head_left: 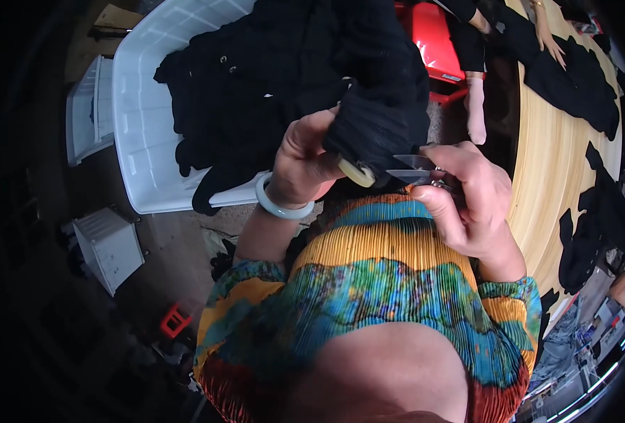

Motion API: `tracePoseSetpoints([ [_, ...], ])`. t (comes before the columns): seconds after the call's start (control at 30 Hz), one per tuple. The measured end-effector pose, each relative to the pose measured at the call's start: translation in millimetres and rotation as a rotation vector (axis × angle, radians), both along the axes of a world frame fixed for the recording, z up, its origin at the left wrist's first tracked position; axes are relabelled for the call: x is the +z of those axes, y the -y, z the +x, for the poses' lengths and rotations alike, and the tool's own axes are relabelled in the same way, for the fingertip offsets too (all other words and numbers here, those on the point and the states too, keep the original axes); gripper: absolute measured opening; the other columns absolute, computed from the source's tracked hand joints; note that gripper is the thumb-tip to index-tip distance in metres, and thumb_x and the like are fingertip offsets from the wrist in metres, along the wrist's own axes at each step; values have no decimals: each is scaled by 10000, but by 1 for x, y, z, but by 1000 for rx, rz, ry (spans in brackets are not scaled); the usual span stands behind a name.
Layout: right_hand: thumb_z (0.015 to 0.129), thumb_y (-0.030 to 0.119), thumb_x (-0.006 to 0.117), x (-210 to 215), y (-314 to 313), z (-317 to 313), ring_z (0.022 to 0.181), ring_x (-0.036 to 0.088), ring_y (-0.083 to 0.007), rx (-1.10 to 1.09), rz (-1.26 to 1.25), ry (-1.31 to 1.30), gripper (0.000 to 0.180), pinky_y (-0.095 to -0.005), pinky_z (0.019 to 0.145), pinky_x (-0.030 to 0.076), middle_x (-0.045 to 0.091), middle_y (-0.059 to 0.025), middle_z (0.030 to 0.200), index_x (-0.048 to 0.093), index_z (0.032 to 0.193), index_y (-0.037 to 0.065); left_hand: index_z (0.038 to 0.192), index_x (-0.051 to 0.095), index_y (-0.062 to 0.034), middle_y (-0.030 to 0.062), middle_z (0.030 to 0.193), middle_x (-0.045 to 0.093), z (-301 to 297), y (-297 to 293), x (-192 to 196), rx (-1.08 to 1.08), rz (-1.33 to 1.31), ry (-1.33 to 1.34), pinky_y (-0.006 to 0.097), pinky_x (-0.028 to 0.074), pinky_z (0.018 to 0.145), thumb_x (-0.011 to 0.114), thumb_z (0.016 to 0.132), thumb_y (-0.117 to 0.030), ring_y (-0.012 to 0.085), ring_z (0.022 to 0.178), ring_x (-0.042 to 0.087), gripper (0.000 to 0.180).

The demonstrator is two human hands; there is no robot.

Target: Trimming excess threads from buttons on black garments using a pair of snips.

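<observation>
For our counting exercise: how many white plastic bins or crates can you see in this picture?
3. A large white bin holds black garments, a slatted white crate sits against its left side, and a small white box stands on the floor below. Others may be hidden in the dark edges.

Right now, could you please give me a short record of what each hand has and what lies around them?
left hand: grips a fold of black garment, thumb by a pale tag
right hand: holds small thread snips, blades pointing at the fabric
left wrist: pale green bangle
behind: white plastic tub holding black clothing
right side: pale wooden table with black fabric pieces
</observation>
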State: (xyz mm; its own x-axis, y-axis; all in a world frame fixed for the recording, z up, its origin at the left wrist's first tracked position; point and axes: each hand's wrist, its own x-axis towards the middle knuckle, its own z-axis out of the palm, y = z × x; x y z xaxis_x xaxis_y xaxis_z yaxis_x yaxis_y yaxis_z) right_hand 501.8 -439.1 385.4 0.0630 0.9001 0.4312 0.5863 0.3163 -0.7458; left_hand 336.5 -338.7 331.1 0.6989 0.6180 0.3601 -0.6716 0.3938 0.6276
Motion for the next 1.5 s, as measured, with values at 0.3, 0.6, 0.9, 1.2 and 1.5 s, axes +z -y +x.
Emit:
tracePoseSetpoints([
  [0.3,616,144,697,-13,-9,-8,496,505,-165,-67,222,204,301,-247,427,400,506,-47,628,544,849,31,1085,515,-53,81,1067,553,-10,8,-11,-124,-318,-66,348,390,895,575,743,11,203,1012,517,353],
  [0.6,636,147,679,-11,-6,-8,514,518,-150,-52,194,211,264,-237,432,406,505,-35,627,548,839,41,1106,514,-77,79,1087,548,-9,9,-20,-227,-326,-26,360,371,913,572,745,12,202,1040,501,377],
  [0.9,662,115,684,-12,0,-7,542,541,-208,26,147,133,297,-263,470,427,580,-109,736,519,869,-22,1111,511,-75,77,1082,551,-5,13,-21,-243,-279,-40,357,373,916,565,750,16,203,1047,497,377],
  [1.2,690,113,666,-13,5,-9,522,525,-193,14,32,22,242,-254,460,409,567,-108,694,533,821,-40,1097,519,-81,76,1099,537,-2,6,-19,-240,-175,-56,348,375,924,565,759,7,193,1043,498,352],
  [1.5,757,52,604,-16,3,-15,515,527,-109,-75,-45,-419,99,-205,473,406,558,-64,655,556,808,-18,1093,524,-108,54,1094,538,-5,9,-23,-221,-277,-139,363,364,935,559,767,-10,191,1057,485,342],
])
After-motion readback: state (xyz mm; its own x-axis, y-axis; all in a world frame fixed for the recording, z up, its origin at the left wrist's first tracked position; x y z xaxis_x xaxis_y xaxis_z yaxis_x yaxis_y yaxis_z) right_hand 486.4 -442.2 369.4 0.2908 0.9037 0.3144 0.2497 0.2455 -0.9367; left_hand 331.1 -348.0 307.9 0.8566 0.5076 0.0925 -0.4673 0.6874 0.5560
